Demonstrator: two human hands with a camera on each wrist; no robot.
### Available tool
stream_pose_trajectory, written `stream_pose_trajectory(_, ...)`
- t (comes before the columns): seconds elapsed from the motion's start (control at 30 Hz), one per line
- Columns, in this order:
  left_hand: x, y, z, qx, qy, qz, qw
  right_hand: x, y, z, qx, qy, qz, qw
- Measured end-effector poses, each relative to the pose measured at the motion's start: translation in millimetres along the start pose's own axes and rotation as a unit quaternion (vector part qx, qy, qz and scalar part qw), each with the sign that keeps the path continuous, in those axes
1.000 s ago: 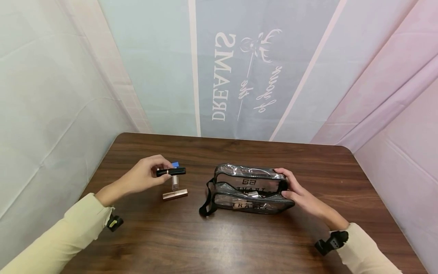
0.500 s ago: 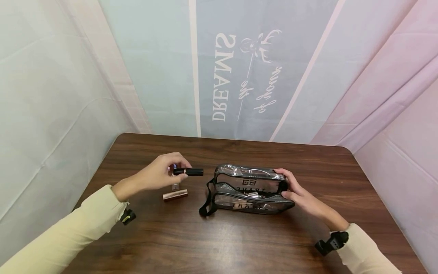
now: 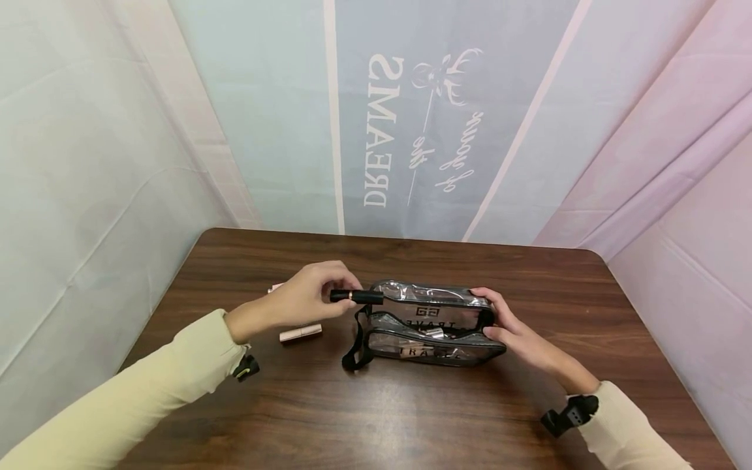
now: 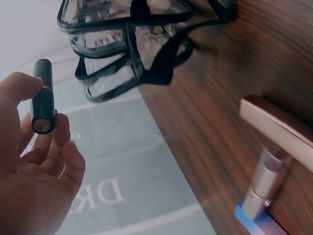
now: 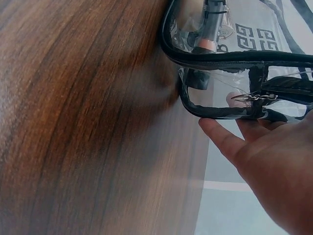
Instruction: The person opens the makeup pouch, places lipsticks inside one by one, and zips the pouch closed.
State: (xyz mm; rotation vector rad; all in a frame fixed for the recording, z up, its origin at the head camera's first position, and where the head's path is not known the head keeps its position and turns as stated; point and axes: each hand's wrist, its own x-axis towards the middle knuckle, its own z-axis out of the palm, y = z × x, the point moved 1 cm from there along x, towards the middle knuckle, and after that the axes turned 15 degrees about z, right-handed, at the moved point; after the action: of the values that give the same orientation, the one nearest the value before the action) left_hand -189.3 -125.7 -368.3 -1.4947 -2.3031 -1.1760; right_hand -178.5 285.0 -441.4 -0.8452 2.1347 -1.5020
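Note:
My left hand (image 3: 311, 294) pinches a black lipstick tube (image 3: 367, 297) with a thin gold band between thumb and fingers. The tube's far end is level with the left end of a clear, black-trimmed toiletry bag (image 3: 470, 298), whose top gapes. At the bag's right end, my right hand (image 3: 519, 336) grips the edges, thumb on the front and fingers at the back. Inside the bag lie small items, among them a tube with a dark cap (image 5: 198, 79). A rose-gold lipstick tube (image 3: 301, 333) lies on the table near my left forearm.
In the left wrist view, a silvery lipstick tube (image 4: 264, 181) and a blue-ended item (image 4: 259, 225) lie beside the rose-gold tube; my left hand mostly covers them from the head view. A black strap (image 3: 352, 356) loops from the bag's left end onto the wooden table (image 3: 376, 418).
My left hand has carried the black lipstick tube rightward, from above the other lipsticks to the bag's left end. My right hand and the bag have stayed put.

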Motion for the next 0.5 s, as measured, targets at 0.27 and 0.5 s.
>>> stream_pose_trajectory(0.27, 22.7, 1.4, 17.4, -0.009, -0.023, 0.016, 0.9996, -1, -1, -1.3, -0.007, 0.008, 0.01, 1.0)
stream_pose_trajectory(0.5, 39.8, 2.5, 31.8, -0.007, -0.032, 0.008, 0.9994, 0, -2, -1.3, -0.015, 0.014, 0.015, 1.0)
